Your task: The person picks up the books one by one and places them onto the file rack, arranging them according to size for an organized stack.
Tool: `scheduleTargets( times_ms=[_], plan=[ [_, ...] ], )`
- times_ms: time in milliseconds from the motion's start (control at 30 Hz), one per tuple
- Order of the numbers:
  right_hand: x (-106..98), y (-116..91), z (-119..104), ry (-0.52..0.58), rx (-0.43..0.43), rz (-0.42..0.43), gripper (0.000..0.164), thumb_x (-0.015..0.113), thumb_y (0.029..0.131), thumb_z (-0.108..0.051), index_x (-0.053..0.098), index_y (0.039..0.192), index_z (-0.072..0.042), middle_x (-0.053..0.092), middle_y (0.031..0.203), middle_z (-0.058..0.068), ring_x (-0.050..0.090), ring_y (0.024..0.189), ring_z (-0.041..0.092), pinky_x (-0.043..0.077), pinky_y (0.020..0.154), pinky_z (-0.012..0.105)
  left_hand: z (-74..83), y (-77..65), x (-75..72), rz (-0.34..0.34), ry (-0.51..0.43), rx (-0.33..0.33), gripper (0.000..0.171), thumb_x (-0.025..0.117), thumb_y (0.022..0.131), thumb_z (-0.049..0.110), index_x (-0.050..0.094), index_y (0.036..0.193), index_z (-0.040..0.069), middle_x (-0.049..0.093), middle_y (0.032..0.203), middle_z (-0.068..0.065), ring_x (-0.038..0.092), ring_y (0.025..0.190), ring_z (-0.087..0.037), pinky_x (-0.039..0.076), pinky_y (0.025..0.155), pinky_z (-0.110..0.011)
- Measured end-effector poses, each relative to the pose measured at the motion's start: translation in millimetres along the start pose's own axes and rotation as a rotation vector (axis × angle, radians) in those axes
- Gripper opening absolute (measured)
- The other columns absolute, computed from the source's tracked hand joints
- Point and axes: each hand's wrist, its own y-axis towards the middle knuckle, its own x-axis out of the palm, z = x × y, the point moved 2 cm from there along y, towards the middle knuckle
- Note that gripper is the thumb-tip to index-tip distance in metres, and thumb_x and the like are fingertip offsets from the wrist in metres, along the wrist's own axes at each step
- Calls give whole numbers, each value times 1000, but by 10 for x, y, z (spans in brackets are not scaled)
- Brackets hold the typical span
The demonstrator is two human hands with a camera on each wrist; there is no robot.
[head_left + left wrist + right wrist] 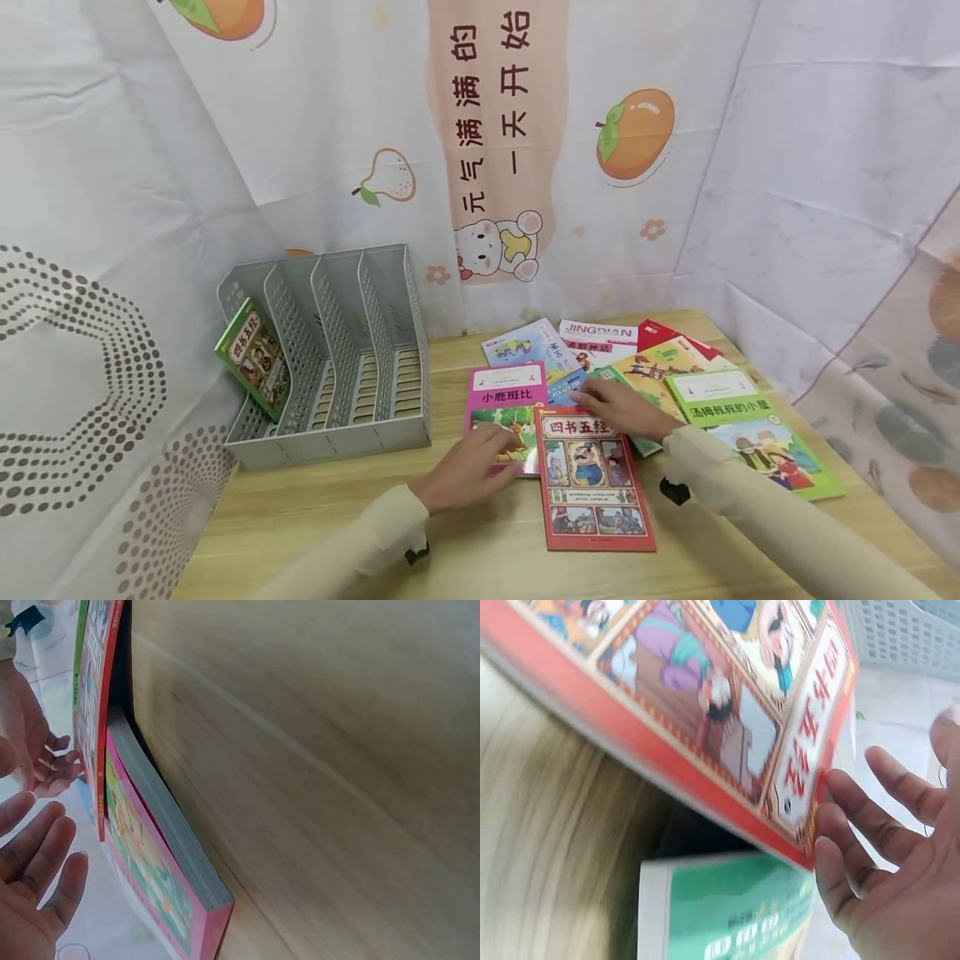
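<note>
A red picture book [596, 500] with a comic-style cover lies at the front of the pile, overlapping a thick pink book [506, 398] and a green book [727, 907]. My right hand [626, 408] is at its top edge; in the right wrist view the fingertips [829, 862] meet the upper corner, with the thumb apart. Over the pink book hovers my left hand [468, 473], its fingers loosely spread and nothing between them. In the left wrist view the pink book's grey page block [176, 825] shows beside the red book.
To the left stands a grey slotted file rack [330, 442], with a green-edged book [255, 358] leaning in its leftmost slot. Several more books, including a bright green one [757, 437] and a pale blue one [525, 346], overlap at the back right. A printed curtain [360, 100] hangs behind.
</note>
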Motion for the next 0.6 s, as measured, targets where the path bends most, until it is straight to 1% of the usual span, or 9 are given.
scheduleTargets(
  times_ms=[67, 167, 200, 333, 467, 533, 600],
  plan=[
    [-54, -51, 46, 8, 22, -11, 40, 49, 109, -45, 64, 109, -8, 65, 93, 7, 57, 77, 19, 46, 71, 38, 15, 2, 17, 3, 0, 4, 25, 67, 101, 28, 64, 122, 14, 63, 115, 4, 59, 106, -9, 51, 89, -24],
    [-118, -108, 113, 9, 54, -18, 41, 51, 107, -47, 65, 113, -9, 67, 100, 3, 60, 85, 18, 48, 75, 38, 13, -4, 36, 1, -4, 3, 26, 67, 101, 28, 64, 123, 14, 62, 116, 4, 59, 106, -9, 52, 89, -22],
    [-132, -127, 138, 10, 62, -22, 41, 52, 107, -48, 65, 113, -9, 67, 100, 3, 60, 85, 19, 48, 75, 38, 10, -5, 41, -3, -5, 0, 26, 66, 102, 29, 63, 123, 14, 62, 116, 5, 59, 106, -8, 51, 89, -22],
    [-154, -225, 244, 12, 77, -50, 39, 53, 106, -48, 64, 111, -11, 63, 89, 4, 57, 75, 18, 46, 68, 36, 16, -8, 64, -17, -15, 1, 28, 62, 104, 33, 63, 125, 15, 62, 116, 5, 59, 105, -8, 51, 88, -21],
    [-153, -350, 334, 18, 81, -80, 36, 52, 107, -45, 63, 100, -11, 60, 75, 6, 55, 62, 21, 46, 58, 34, 33, -10, 95, -41, -36, -8, 29, 59, 105, 35, 63, 126, 16, 62, 117, 5, 60, 104, -6, 50, 86, -17],
    [-149, -407, 373, 34, 96, -101, 38, 52, 108, -43, 62, 94, -10, 61, 72, 7, 55, 57, 21, 46, 54, 33, 45, -10, 108, -53, -57, -17, 29, 59, 105, 35, 63, 126, 15, 62, 117, 5, 61, 103, -5, 50, 85, -16],
    [-144, -462, 403, 53, 128, -121, 42, 51, 108, -44, 63, 89, -8, 61, 69, 7, 54, 54, 20, 45, 50, 31, 59, -7, 116, -58, -68, -14, 28, 59, 105, 34, 63, 125, 15, 62, 115, 5, 61, 102, -5, 50, 84, -15]
  ],
)
